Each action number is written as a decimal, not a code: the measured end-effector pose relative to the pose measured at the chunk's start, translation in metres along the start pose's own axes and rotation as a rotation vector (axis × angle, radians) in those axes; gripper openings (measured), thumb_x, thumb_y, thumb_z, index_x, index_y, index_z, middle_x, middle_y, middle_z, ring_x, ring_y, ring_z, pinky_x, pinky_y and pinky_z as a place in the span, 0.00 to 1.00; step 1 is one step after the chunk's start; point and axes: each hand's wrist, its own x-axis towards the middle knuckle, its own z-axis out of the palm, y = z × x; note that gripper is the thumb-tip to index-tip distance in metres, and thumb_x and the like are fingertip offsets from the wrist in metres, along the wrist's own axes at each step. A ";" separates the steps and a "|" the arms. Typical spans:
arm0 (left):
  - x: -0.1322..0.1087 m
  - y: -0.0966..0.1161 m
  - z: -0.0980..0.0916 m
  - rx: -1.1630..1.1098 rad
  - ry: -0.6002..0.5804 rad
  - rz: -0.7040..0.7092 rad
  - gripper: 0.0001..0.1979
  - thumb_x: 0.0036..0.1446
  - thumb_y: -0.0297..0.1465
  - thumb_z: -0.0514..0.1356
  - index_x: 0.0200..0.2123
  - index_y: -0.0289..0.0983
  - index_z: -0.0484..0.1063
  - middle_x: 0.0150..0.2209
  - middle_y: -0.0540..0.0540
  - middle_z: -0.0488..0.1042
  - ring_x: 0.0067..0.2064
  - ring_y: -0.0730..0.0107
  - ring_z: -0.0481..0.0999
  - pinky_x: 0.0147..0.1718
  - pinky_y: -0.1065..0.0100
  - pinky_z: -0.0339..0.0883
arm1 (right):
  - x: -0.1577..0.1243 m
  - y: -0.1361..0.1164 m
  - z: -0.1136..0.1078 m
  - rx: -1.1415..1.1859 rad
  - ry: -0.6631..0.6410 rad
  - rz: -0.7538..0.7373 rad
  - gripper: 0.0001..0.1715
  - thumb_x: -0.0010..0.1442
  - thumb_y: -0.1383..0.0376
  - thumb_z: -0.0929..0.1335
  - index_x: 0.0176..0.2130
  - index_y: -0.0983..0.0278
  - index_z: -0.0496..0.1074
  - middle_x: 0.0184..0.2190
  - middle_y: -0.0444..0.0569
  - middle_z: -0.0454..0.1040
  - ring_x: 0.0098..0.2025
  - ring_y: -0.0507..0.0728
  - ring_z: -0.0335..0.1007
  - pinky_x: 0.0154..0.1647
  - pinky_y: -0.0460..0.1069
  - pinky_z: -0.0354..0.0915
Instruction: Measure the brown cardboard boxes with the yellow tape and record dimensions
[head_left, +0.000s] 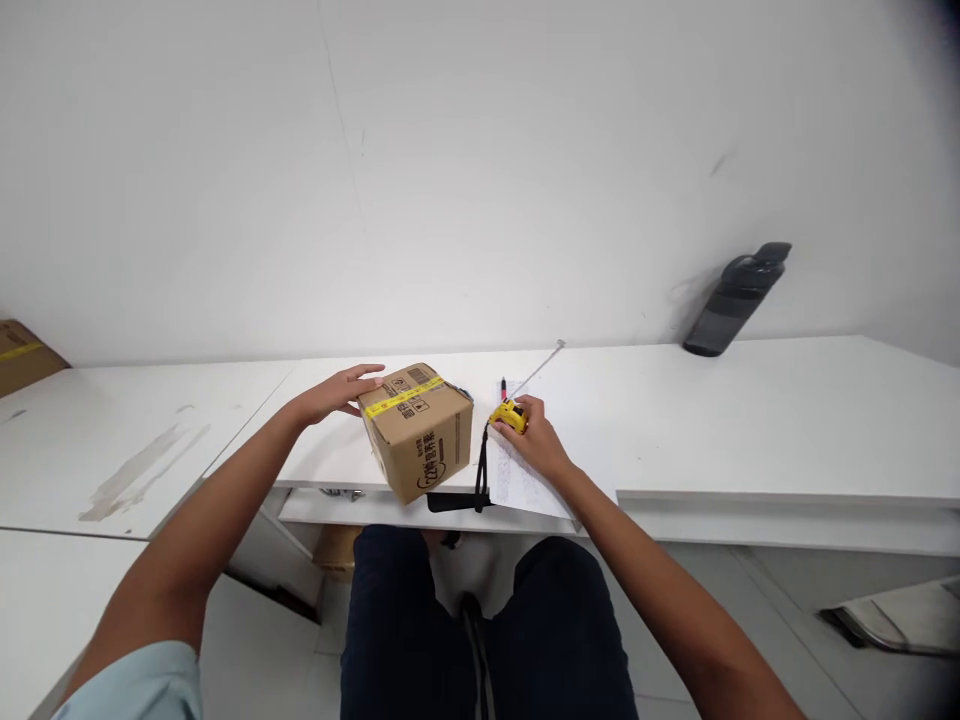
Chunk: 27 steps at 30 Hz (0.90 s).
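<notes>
My left hand [349, 388] is at the upper left edge of a taped cardboard box [433, 450], its fingers partly stretched and gripping that side. The box sits tilted at the desk's front edge, with yellow tape across its top and dark print on its front. My right hand [534, 435] is wrapped round a yellow tape measure [510, 415], from which a black wrist strap [481, 470] hangs. Its metal blade [538, 370] reaches out toward the wall, free of the box. Beneath that hand lies a written-on sheet of paper [525, 485], with a red and black pen [504, 388] on it.
A dark water bottle [731, 305] stands near the wall on the white desk [750, 430]. Another cardboard box [26, 357] is at the far left. Below the desktop runs an open shelf [675, 515] holding a black object, and a box [335, 550] lies lower down.
</notes>
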 end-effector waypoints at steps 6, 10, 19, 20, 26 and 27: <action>0.019 -0.011 0.025 -0.200 0.387 0.125 0.29 0.52 0.52 0.64 0.49 0.36 0.76 0.52 0.37 0.79 0.54 0.54 0.76 0.54 0.53 0.68 | 0.032 -0.064 -0.058 -0.114 -0.145 -0.374 0.21 0.62 0.56 0.68 0.54 0.55 0.73 0.50 0.53 0.75 0.51 0.63 0.72 0.51 0.58 0.69; 0.002 0.005 0.028 -0.247 0.701 0.272 0.23 0.61 0.50 0.55 0.44 0.37 0.76 0.53 0.39 0.78 0.56 0.57 0.74 0.56 0.54 0.66 | 0.066 -0.112 -0.079 -0.288 -0.392 -0.535 0.21 0.63 0.61 0.66 0.54 0.52 0.76 0.48 0.53 0.73 0.49 0.63 0.71 0.49 0.58 0.69; -0.079 -0.008 0.062 0.362 0.527 0.435 0.23 0.66 0.49 0.51 0.48 0.45 0.79 0.53 0.47 0.80 0.58 0.56 0.75 0.64 0.51 0.60 | 0.113 -0.145 -0.055 -0.433 -0.561 -0.510 0.18 0.54 0.65 0.72 0.47 0.56 0.79 0.41 0.51 0.79 0.41 0.63 0.73 0.40 0.55 0.67; -0.081 -0.013 0.063 0.411 0.516 0.450 0.23 0.66 0.49 0.50 0.50 0.46 0.79 0.54 0.47 0.79 0.59 0.56 0.75 0.64 0.50 0.59 | 0.112 -0.146 -0.055 -0.433 -0.567 -0.480 0.17 0.53 0.65 0.73 0.45 0.56 0.79 0.41 0.51 0.79 0.41 0.63 0.73 0.40 0.55 0.67; -0.073 -0.039 0.055 0.481 0.491 0.499 0.27 0.63 0.52 0.54 0.57 0.44 0.72 0.61 0.44 0.73 0.66 0.54 0.68 0.65 0.51 0.59 | 0.102 -0.156 -0.055 -0.294 -0.528 -0.490 0.17 0.52 0.66 0.73 0.43 0.55 0.80 0.44 0.47 0.80 0.47 0.64 0.75 0.49 0.58 0.67; -0.071 -0.041 0.054 0.448 0.486 0.489 0.28 0.62 0.53 0.54 0.58 0.43 0.71 0.63 0.44 0.72 0.66 0.54 0.67 0.64 0.52 0.61 | 0.101 -0.157 -0.054 -0.291 -0.522 -0.502 0.18 0.53 0.66 0.73 0.45 0.54 0.80 0.45 0.47 0.80 0.48 0.64 0.74 0.51 0.58 0.66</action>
